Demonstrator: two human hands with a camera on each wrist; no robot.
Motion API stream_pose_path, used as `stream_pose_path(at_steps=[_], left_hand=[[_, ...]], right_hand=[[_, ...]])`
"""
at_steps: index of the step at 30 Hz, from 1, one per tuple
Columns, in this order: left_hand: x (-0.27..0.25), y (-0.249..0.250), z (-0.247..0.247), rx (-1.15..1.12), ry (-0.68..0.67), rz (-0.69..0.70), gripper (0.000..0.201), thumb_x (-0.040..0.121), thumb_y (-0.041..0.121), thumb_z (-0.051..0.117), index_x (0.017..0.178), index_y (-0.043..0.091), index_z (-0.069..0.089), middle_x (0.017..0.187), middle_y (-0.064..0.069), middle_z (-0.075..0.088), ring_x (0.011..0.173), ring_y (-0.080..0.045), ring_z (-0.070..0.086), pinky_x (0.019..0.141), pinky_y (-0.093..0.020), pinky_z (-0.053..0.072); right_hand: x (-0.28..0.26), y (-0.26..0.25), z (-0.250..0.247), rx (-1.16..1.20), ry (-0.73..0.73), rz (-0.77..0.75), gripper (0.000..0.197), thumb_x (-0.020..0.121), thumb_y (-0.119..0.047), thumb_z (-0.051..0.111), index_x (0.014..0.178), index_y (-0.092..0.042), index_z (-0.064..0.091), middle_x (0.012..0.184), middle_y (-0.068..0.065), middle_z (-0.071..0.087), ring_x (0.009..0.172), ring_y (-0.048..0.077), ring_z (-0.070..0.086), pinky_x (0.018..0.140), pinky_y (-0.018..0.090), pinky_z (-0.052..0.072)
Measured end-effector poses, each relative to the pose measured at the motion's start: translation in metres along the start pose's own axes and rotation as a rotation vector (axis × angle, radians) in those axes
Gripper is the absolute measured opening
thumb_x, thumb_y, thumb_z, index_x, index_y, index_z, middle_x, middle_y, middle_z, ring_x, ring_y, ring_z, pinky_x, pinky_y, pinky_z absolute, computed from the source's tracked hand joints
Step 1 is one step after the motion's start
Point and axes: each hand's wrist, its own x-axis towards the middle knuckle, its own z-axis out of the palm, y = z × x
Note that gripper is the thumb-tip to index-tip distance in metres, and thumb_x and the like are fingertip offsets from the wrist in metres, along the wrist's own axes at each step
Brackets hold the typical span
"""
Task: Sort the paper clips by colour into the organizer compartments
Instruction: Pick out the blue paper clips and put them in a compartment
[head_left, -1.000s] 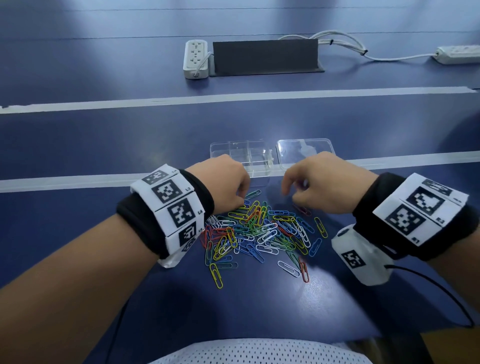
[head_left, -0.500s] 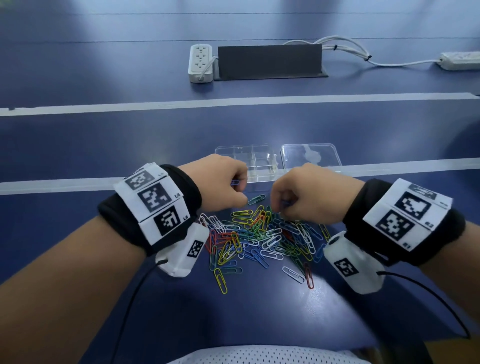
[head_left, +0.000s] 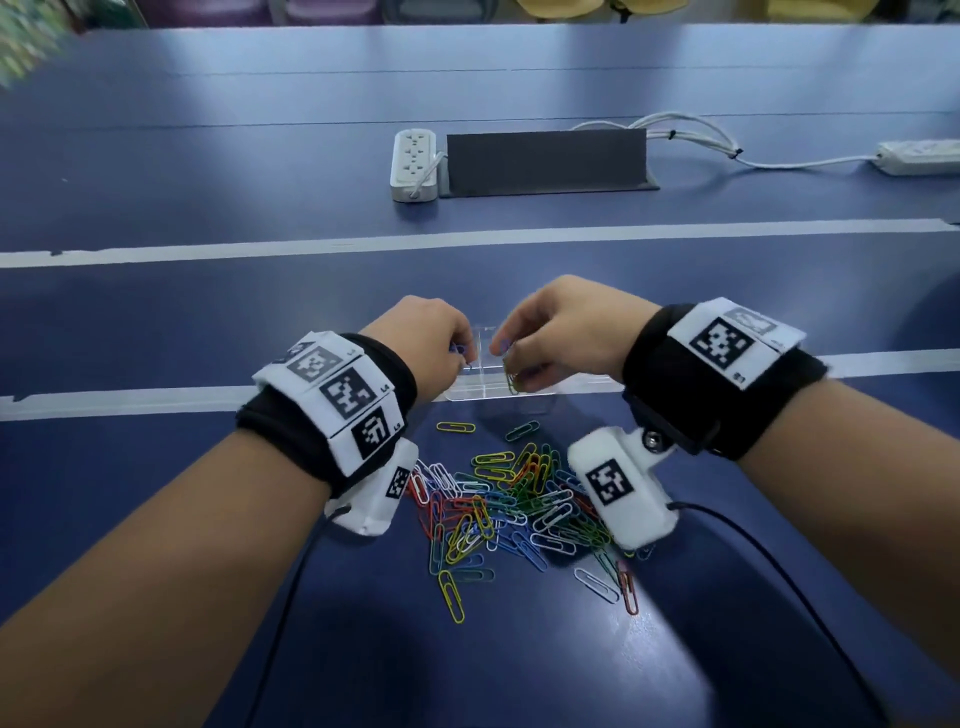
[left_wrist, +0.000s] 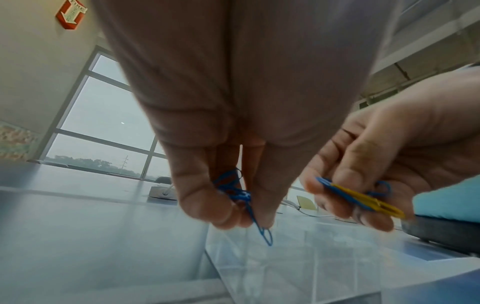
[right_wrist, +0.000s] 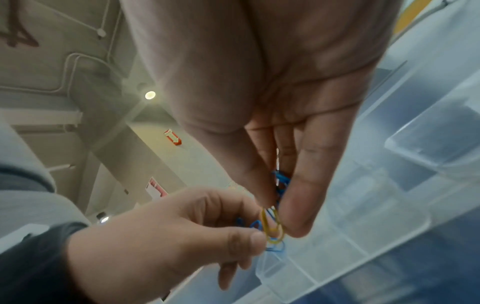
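Observation:
A pile of coloured paper clips (head_left: 509, 504) lies on the blue table in front of me. Just beyond it sits a clear plastic organizer (head_left: 480, 392) with several compartments. Both hands hover over the organizer. My left hand (head_left: 460, 358) pinches a few blue clips (left_wrist: 240, 195), one dangling down. My right hand (head_left: 511, 364) pinches a yellow clip (right_wrist: 271, 228) together with blue clips (right_wrist: 281, 181). In the left wrist view the right hand's yellow clip (left_wrist: 369, 202) sticks out sideways. The compartments' contents are hidden by the hands.
A white power strip (head_left: 414, 165) and a dark grey cable cover (head_left: 545, 161) lie at the back, with white cables (head_left: 696, 140) running to a second strip (head_left: 919, 156) at the right. White tape lines (head_left: 363, 241) cross the table. Wrist camera cords trail beside the pile.
Both hands have lifted off the pile and moved away from me, over the organizer, carrying clips. The head view has tilted up, showing more of the far table.

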Motion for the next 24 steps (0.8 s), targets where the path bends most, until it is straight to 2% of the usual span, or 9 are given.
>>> stream_pose_path(at_steps=[2,5,8,10,13,16,18,21,24], left_hand=[[0.001,-0.001,0.002,0.006,0.001,-0.011,0.022,0.087,0.013,0.055,0.102,0.017,0.071,0.108,-0.006,0.069,0.104,-0.022,0.06,0.08,-0.021,0.039],[0.001,-0.002,0.001,0.009,0.008,-0.009,0.02,0.085,0.015,0.059,0.101,0.016,0.071,0.107,-0.007,0.07,0.104,-0.023,0.061,0.081,-0.022,0.041],[0.001,-0.002,0.001,0.014,0.013,0.0,0.021,0.084,0.015,0.061,0.103,0.017,0.071,0.105,-0.007,0.07,0.102,-0.022,0.061,0.081,-0.022,0.042],[0.0,-0.001,0.001,0.022,0.026,0.004,0.021,0.083,0.014,0.061,0.103,0.017,0.07,0.102,-0.006,0.07,0.101,-0.023,0.061,0.083,-0.024,0.044],[-0.001,0.001,0.002,0.026,0.024,-0.006,0.024,0.081,0.012,0.061,0.103,0.019,0.068,0.103,-0.006,0.068,0.102,-0.024,0.06,0.088,-0.03,0.048],[-0.002,0.003,0.0,0.008,0.017,-0.032,0.034,0.079,0.013,0.061,0.112,0.022,0.063,0.108,-0.006,0.067,0.104,-0.025,0.06,0.09,-0.033,0.049],[-0.004,0.003,-0.003,-0.028,0.022,-0.052,0.043,0.08,0.013,0.061,0.122,0.022,0.057,0.112,-0.007,0.066,0.106,-0.026,0.059,0.091,-0.033,0.049],[-0.009,0.003,-0.008,-0.071,0.012,-0.054,0.051,0.082,0.008,0.055,0.131,0.019,0.05,0.115,-0.008,0.066,0.106,-0.028,0.061,0.093,-0.035,0.05],[-0.012,0.004,-0.011,-0.064,0.002,-0.034,0.046,0.083,0.004,0.05,0.127,0.016,0.052,0.109,-0.01,0.068,0.1,-0.029,0.062,0.09,-0.038,0.052]], right_hand=[[0.004,-0.002,0.001,0.046,-0.022,0.001,0.022,0.078,0.007,0.06,0.07,-0.013,0.065,0.074,0.016,0.064,0.072,0.03,0.065,0.087,0.045,0.056],[0.002,-0.001,0.003,-0.088,-0.128,0.008,0.019,0.074,0.005,0.065,0.071,-0.014,0.065,0.079,0.021,0.068,0.072,0.028,0.065,0.088,0.048,0.055],[-0.001,0.0,0.004,-0.155,-0.182,0.03,0.014,0.075,0.0,0.069,0.077,-0.014,0.067,0.085,0.02,0.071,0.073,0.028,0.068,0.087,0.041,0.056],[0.001,-0.001,0.004,-0.174,-0.098,0.014,0.011,0.076,-0.003,0.068,0.077,-0.014,0.069,0.089,0.021,0.073,0.075,0.028,0.07,0.086,0.041,0.057],[0.008,-0.006,0.006,-0.136,0.029,0.007,0.015,0.078,-0.002,0.063,0.074,-0.016,0.068,0.084,0.017,0.073,0.075,0.028,0.072,0.084,0.039,0.058],[0.016,-0.013,0.011,-0.181,0.086,0.016,0.015,0.075,-0.002,0.063,0.083,-0.008,0.074,0.087,0.018,0.075,0.085,0.029,0.073,0.085,0.042,0.058],[0.02,-0.017,0.014,-0.213,0.103,0.028,0.016,0.075,-0.003,0.062,0.086,-0.004,0.075,0.082,0.016,0.074,0.079,0.027,0.072,0.083,0.039,0.058],[0.025,-0.023,0.016,-0.282,0.101,0.047,0.014,0.077,-0.007,0.06,0.068,-0.008,0.07,0.064,0.008,0.066,0.059,0.019,0.059,0.067,0.028,0.051],[0.028,-0.029,0.017,-0.368,0.108,0.056,0.02,0.074,-0.008,0.063,0.055,-0.013,0.06,0.061,0.006,0.062,0.059,0.021,0.055,0.064,0.031,0.048]])
